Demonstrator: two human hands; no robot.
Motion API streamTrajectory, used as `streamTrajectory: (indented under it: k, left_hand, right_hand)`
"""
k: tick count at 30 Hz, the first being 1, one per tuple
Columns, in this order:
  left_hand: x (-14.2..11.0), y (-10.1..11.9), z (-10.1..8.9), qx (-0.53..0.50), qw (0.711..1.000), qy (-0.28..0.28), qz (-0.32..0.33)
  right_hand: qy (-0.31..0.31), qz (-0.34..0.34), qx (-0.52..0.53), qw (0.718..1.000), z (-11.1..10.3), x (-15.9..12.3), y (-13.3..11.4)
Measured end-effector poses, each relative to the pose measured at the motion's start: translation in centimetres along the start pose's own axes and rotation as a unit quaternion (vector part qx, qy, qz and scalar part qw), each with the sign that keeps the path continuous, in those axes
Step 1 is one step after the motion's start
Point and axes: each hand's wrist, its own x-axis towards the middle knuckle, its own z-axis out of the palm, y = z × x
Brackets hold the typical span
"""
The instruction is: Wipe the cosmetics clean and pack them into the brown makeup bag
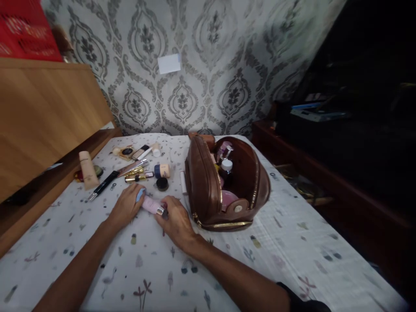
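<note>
Both my hands rest on a patterned white sheet (227, 268) around a pale pink tube (151, 204) with a silver end. My left hand (126, 206) curls over the tube's blue end. My right hand (175, 222) grips the silver end. Just right of them an open brown leather toiletry bag (203, 184) stands with bottles (225, 167) and a pink item inside.
Cosmetics lie scattered behind my hands: a beige tube (87, 170), a black pencil (103, 185), gold lipsticks (136, 175), a small black jar (162, 183), a compact (126, 151). A wooden headboard (42, 117) rises at left; dark furniture (325, 164) stands at right.
</note>
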Motion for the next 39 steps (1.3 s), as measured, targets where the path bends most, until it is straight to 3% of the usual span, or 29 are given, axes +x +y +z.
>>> streamTrajectory:
  k: [3,6,9,12,14,17,20,23,32,35,39]
  left_hand:
    - [0.0,-2.0,-0.1,0.0,0.999,0.035,-0.031]
    - [0.0,-2.6,0.1,0.034,0.997,0.058,-0.049]
    - [-0.2,-1.5,-0.1,0.079,0.988,0.11,-0.067]
    - [-0.5,0.9,-0.4,0.048,0.986,0.16,-0.023]
    - [-0.7,2.9,-0.1,0.003,0.989,0.142,0.05]
    - [-0.7,5.2,0.6,-0.016,0.989,0.055,0.136]
    - [-0.4,5.7,1.0,-0.007,0.993,0.011,0.12]
    - [-0.1,4.8,0.7,0.002,0.996,-0.004,0.09]
    - [0.6,0.7,0.4,-0.019,0.999,0.036,-0.009]
    - [0.1,1.9,0.4,0.004,0.998,0.057,0.012]
    - [-0.4,4.6,0.7,0.024,0.99,0.088,0.108]
  right_hand:
    - [-0.009,-0.002,-0.003,1.0,0.0,0.0,0.1]
    - [-0.017,-0.022,-0.004,1.0,0.0,-0.1,0.2]
    - [-0.012,-0.037,0.006,0.999,0.1,-0.2,0.3]
    - [0.001,-0.026,0.026,0.999,0.3,-0.2,0.5]
    - [0.01,-0.024,0.04,0.999,0.5,-0.1,0.8]
    - [0.027,-0.032,0.063,0.997,0.7,0.1,1.2]
    - [0.035,-0.026,0.083,0.996,0.8,0.3,1.4]
    - [0.033,-0.029,0.098,0.994,0.7,0.3,1.4]
    - [0.028,-0.017,0.126,0.992,-0.2,0.1,0.4]
    - [0.031,-0.021,0.128,0.991,-0.4,0.0,0.2]
    - [0.016,-0.009,0.133,0.991,-0.7,0.0,0.3]
